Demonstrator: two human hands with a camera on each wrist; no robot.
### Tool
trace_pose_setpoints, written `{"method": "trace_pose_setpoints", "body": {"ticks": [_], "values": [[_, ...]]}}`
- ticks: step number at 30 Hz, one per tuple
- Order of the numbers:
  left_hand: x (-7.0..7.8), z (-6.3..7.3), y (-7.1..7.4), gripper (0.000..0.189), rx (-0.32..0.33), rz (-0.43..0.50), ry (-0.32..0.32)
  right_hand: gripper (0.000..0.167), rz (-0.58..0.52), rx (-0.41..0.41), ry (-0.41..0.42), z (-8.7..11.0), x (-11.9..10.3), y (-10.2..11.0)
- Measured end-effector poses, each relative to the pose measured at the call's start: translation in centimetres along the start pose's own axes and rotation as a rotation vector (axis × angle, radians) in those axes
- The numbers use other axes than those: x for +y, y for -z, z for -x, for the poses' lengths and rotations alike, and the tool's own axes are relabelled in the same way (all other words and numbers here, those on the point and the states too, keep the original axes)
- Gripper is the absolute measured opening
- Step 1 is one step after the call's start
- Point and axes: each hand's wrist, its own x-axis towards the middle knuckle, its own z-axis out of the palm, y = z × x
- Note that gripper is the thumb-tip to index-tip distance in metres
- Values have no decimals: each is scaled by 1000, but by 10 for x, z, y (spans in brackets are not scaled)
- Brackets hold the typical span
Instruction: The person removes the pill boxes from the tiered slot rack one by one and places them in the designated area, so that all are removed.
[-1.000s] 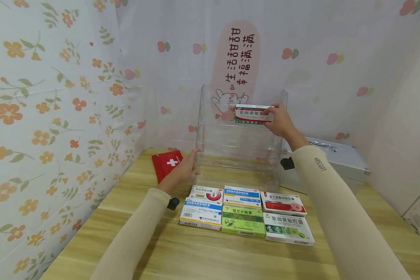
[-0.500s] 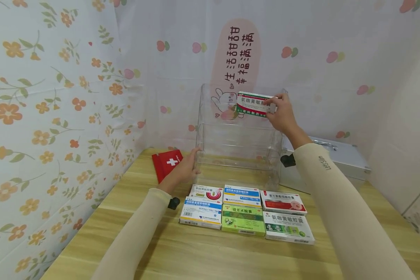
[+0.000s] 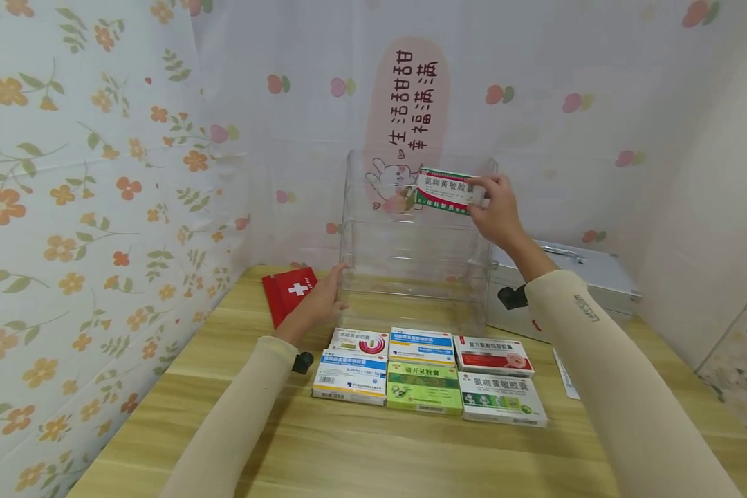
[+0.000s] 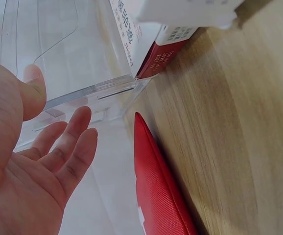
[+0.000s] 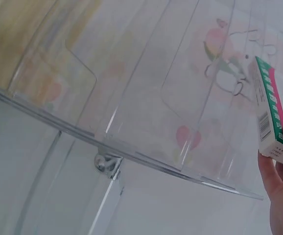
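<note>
In the head view my right hand [image 3: 496,209] pinches the right end of a white, red and green medicine box [image 3: 442,191]. The box is in front of the top tier of a clear tiered rack [image 3: 411,266]; whether it touches the rack, I cannot tell. In the right wrist view the hand's thumb and fingers lie on either side of the box [image 5: 273,110]. My left hand [image 3: 316,304] is at the rack's left side. In the left wrist view, its thumb and fingers hold the edge of the clear side panel [image 4: 90,93] between them.
Several medicine boxes lie in two rows before the rack, among them a green box [image 3: 425,389] and a red-white box [image 3: 494,355]. A red first-aid pouch [image 3: 288,292] lies left. A silver case [image 3: 591,280] stands right, and a floral curtain [image 3: 68,207] hangs left.
The medicine box has risen and tilted so its printed front faces me more, then come down slightly. The left hand stays at the rack's side. The head view has shifted slightly.
</note>
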Motion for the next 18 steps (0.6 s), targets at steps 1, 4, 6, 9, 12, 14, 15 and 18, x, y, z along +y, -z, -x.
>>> {"method": "trace_pose_setpoints", "body": {"ticks": [1, 4, 6, 9, 12, 14, 15, 18], "values": [[0, 0, 0, 90, 0, 1, -1, 44, -14, 5, 0, 2, 0, 2], [1, -1, -1, 90, 2, -3, -3, 45, -68, 17, -9, 11, 0, 6], [1, -1, -1, 90, 7, -2, -3, 46, -99, 21, -16, 16, 2, 7], [1, 0, -1, 90, 9, -5, -3, 46, -131, 30, -19, 24, 5, 10], [1, 1, -1, 91, 7, 0, -4, 46, -149, 31, -27, 32, 9, 13], [1, 1, -1, 90, 7, -1, -4, 46, -168, 22, -34, 38, 12, 15], [1, 1, -1, 90, 5, -3, -5, 47, -175, 14, -38, 41, 13, 17], [2, 2, 0, 90, -1, -7, -7, 48, -210, -22, -48, 52, 15, 22]]}}
